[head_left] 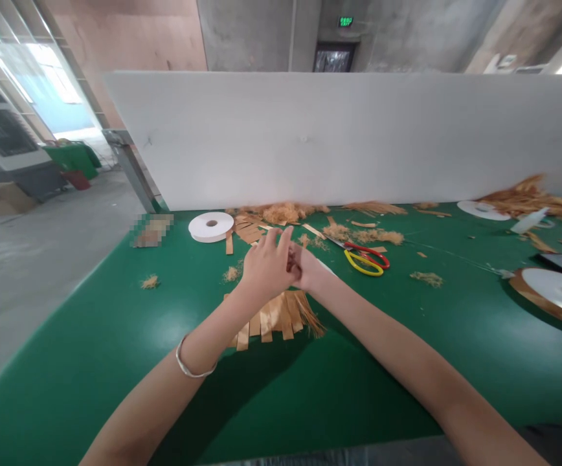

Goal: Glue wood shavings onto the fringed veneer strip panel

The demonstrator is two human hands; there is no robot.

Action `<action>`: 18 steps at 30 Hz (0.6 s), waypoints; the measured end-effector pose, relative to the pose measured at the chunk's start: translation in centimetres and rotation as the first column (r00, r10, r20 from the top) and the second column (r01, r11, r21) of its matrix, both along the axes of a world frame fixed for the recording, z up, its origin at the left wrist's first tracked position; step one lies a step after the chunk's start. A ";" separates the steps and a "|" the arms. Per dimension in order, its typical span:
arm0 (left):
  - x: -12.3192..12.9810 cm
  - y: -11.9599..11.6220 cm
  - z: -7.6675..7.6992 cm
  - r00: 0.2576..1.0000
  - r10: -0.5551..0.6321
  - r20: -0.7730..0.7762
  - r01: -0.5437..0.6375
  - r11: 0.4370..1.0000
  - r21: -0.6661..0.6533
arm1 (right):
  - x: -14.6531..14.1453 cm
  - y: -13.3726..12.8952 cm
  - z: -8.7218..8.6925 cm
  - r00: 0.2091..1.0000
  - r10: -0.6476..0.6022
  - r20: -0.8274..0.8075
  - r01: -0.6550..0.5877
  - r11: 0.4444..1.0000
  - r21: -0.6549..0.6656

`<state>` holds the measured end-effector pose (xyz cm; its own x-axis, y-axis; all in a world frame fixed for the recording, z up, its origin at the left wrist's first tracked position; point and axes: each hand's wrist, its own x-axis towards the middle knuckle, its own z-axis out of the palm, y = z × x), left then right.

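My left hand, with a silver bangle round its wrist, is raised above the green table. Its fingers are spread. My right hand meets it, its fingers curled and largely hidden behind the left; whether anything is between them cannot be made out. Under both hands lies a row of tan ribbon strips, frayed into thin threads at its right end. Just beyond the hands are more tan strips and a heap of loose fibres.
Scissors with red and yellow handles lie right of the hands. A white roll is at the back left, a large ribbon roll at the right. A white panel stands along the green table's back edge.
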<state>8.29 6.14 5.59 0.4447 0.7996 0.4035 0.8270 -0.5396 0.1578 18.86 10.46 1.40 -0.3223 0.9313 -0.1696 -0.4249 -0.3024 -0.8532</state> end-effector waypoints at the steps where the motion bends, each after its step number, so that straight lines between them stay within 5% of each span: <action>1: -0.1 0.2 0.1 0.999 0.037 -0.008 -0.037 0.999 0.001 | -0.3 -0.3 0.1 1.000 -0.019 -0.014 0.019 1.000 -0.006; 9: -3.2 2.6 1.5 0.985 0.165 0.046 -0.151 0.965 -0.213 | -2.0 -2.4 0.8 0.999 0.005 -0.039 -0.005 1.000 -0.002; 14: -4.7 4.1 1.7 0.968 0.044 0.248 0.065 0.908 -0.413 | -0.9 -3.0 1.6 0.964 0.240 0.119 -0.246 0.968 0.045; 18: -5.4 5.0 1.7 0.907 0.116 0.405 0.150 0.810 -0.568 | 0.3 -3.5 2.8 0.850 0.441 0.287 -0.502 0.844 0.191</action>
<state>2.93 11.12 7.28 0.3641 0.9312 0.0155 0.6070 -0.2499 0.7544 19.12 6.99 4.15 -0.7147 0.6955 -0.0741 -0.0749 -0.1814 -0.9805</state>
